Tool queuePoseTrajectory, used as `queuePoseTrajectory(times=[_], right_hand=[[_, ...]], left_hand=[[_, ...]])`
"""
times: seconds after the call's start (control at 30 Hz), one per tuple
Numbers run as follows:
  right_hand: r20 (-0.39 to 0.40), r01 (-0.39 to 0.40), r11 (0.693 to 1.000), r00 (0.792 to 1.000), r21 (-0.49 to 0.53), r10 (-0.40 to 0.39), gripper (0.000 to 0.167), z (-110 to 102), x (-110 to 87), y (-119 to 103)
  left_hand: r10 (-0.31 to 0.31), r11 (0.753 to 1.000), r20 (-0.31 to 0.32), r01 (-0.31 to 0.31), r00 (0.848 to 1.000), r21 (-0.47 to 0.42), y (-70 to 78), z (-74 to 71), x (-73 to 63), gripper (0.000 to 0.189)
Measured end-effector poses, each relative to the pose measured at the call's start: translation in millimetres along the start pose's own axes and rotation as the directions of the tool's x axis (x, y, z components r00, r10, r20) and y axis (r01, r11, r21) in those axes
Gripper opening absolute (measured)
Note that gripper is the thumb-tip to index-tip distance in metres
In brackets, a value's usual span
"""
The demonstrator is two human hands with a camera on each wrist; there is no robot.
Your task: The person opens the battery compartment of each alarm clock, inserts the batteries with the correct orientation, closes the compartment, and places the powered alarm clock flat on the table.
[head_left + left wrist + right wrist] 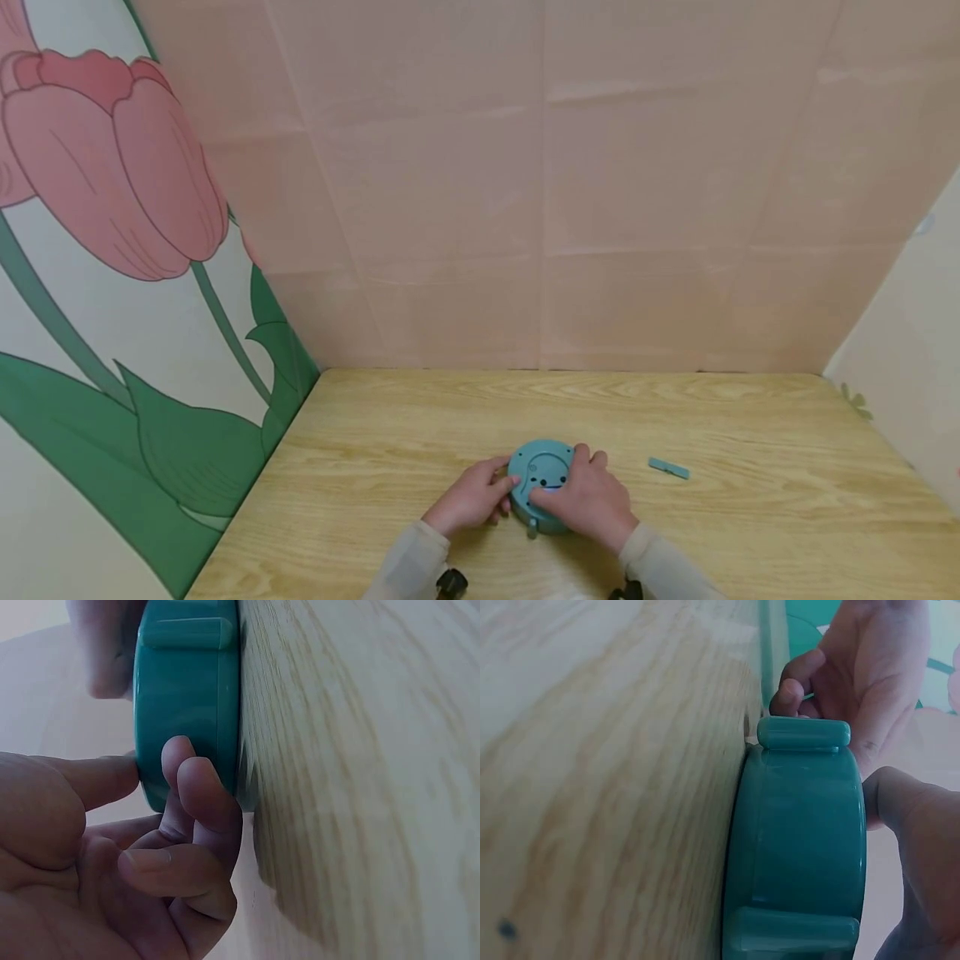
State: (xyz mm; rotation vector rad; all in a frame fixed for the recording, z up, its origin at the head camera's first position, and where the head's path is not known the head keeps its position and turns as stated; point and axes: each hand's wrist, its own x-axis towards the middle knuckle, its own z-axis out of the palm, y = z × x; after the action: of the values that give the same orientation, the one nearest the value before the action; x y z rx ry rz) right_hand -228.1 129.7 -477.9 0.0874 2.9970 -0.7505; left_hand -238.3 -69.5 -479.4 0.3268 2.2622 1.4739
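Observation:
A round teal alarm clock (542, 457) lies flat on the wooden table, its back with small dark knobs facing up. At its left side my left hand (474, 496) holds it, thumb on the upper edge and curled fingers against the side wall, as the left wrist view shows. My right hand (596, 502) grips the right side, with the thumb laid across the back and fingers round the far rim. That palm hides the right part of the back. Two stubby feet stick out from the case (802, 825) in the right wrist view. To the right lies a slim teal battery cover (668, 468).
The light wooden table (360, 442) meets a pink-beige sheet (480, 183) at the back. A wall with a painted tulip (120, 158) borders the left, a pale wall (907, 350) the right. Black wrist devices (452, 582) show at both sleeves.

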Motion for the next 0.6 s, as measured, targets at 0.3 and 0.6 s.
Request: queuePoseTrajectory(times=[0.3,0.6], right_hand=[[0.025,-0.015,1.000,1.000,0.026,0.014,0.100,-1.9,0.9,-0.6],[0.031,-0.001,1.000,1.000,0.031,0.000,0.101,-5.1,0.0,0.0]], left_hand=[[0.015,1.000,0.004,-0.015,1.000,0.015,0.1,-0.6,-0.4,0.048],[0.023,1.000,-0.001,-0.023,1.000,0.010,-0.6,0.2,-0.4,0.046]])
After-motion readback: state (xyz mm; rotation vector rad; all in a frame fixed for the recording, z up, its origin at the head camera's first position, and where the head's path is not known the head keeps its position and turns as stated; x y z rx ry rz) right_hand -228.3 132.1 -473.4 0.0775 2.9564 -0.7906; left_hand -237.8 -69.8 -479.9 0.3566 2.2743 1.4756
